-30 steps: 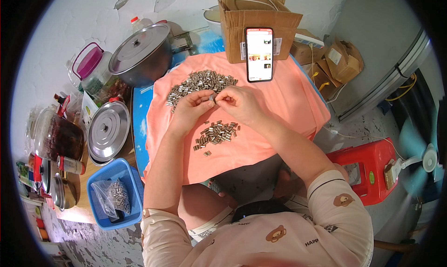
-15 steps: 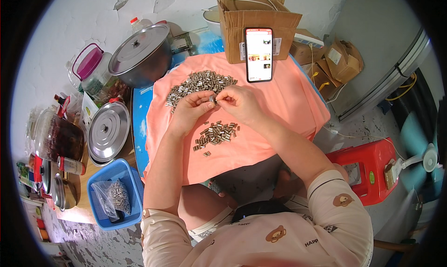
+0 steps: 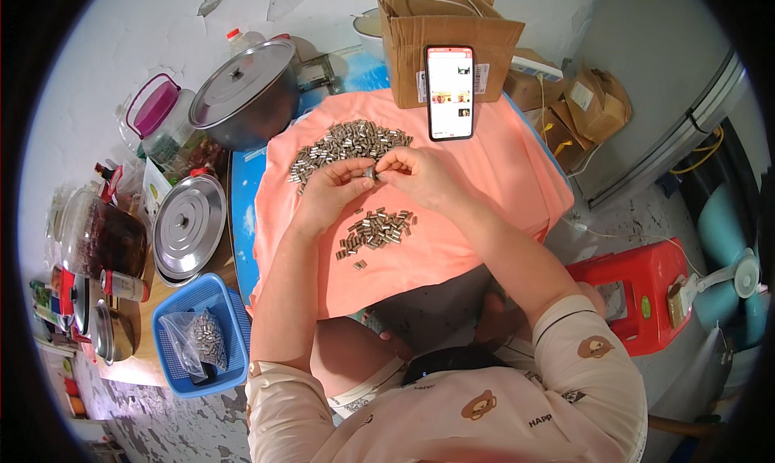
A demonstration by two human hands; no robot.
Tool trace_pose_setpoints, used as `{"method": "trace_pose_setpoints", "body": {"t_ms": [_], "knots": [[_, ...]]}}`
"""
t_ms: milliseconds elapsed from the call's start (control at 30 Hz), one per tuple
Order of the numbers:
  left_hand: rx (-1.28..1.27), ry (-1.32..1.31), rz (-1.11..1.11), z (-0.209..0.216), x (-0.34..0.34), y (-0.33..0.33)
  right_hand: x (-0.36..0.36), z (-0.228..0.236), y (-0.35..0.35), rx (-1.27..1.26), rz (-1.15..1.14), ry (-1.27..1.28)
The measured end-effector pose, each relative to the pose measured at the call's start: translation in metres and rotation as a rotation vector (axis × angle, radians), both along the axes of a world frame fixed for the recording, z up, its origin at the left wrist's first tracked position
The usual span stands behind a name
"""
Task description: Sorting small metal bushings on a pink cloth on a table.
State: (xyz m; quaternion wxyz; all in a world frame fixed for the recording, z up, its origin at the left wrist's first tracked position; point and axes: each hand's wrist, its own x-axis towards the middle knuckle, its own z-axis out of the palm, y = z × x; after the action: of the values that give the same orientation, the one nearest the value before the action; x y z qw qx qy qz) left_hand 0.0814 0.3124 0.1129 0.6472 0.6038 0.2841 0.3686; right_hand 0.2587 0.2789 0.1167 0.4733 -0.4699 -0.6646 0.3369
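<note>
Presently, the left hand (image 3: 327, 192) is pinching a small metal piece (image 3: 370, 172), long axis indiscernible, between the larger pile (image 3: 353, 142) beyond and the smaller pile (image 3: 376, 230) nearer the body, the right hand (image 3: 417, 180) meeting its right side, grip uncertain.

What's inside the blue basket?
In the blue basket: a clear plastic bag holding many small metallic pieces, with a dark object partly showing at its lower edge. Whatever lies beneath the bag is covered.
</note>
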Motion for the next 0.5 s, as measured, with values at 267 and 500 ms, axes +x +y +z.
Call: {"method": "trace_pose_setpoints", "body": {"t_ms": [267, 500], "knots": [[-0.043, 0.013, -0.039, 0.002, 0.0, -0.001, 0.0, 0.01, -0.005, -0.052, 0.012, 0.012], [-0.02, 0.096, -0.132, 0.007, 0.006, -0.011, 0.005, -0.004, 0.005, 0.055, -0.085, 0.067]]}}
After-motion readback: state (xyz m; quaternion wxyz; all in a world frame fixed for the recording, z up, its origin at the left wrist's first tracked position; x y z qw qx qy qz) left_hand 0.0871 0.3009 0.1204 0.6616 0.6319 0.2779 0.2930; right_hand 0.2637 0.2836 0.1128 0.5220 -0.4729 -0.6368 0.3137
